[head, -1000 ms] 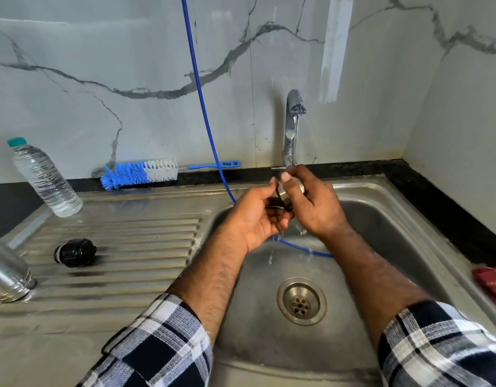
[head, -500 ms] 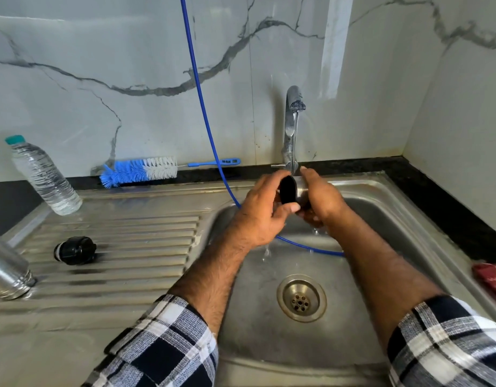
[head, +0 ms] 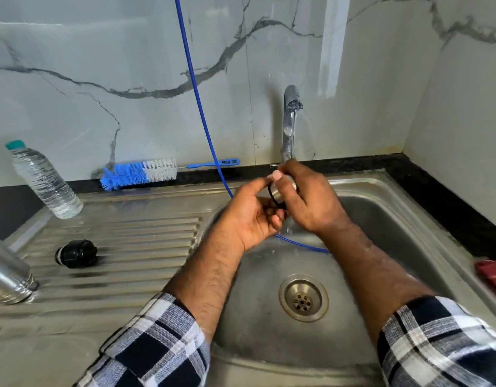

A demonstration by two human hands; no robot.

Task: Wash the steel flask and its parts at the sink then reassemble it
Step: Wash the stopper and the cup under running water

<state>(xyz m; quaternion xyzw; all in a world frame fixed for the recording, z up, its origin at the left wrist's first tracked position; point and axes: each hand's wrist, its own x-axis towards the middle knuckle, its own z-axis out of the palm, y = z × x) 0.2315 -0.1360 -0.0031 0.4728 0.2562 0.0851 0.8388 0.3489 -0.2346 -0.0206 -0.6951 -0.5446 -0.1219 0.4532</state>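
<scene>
Under the running tap (head: pixel 290 118) both hands hold a small steel flask cap (head: pixel 279 191) with a black inner rim. My right hand (head: pixel 311 199) wraps around the cap from the right, thumb across its steel side. My left hand (head: pixel 251 216) grips the cap's black open end with curled fingers. Water runs off below the hands into the sink basin (head: pixel 381 224). The steel flask body (head: pixel 9 277) lies on the drainboard at the far left edge, partly out of view. A black stopper (head: pixel 76 252) lies on its side on the drainboard ridges.
A blue and white bottle brush (head: pixel 140 174) lies along the back ledge. A clear plastic water bottle (head: pixel 43 180) stands at the back left. A thin blue hose (head: pixel 196 93) hangs down into the basin. A red cloth (head: pixel 492 275) sits at the right edge. The drain (head: pixel 303 300) is in the basin's middle.
The hands have turned the cap under the stream: half a second ago its black side faced up, now its steel side shows. Everything on the drainboard has stayed put.
</scene>
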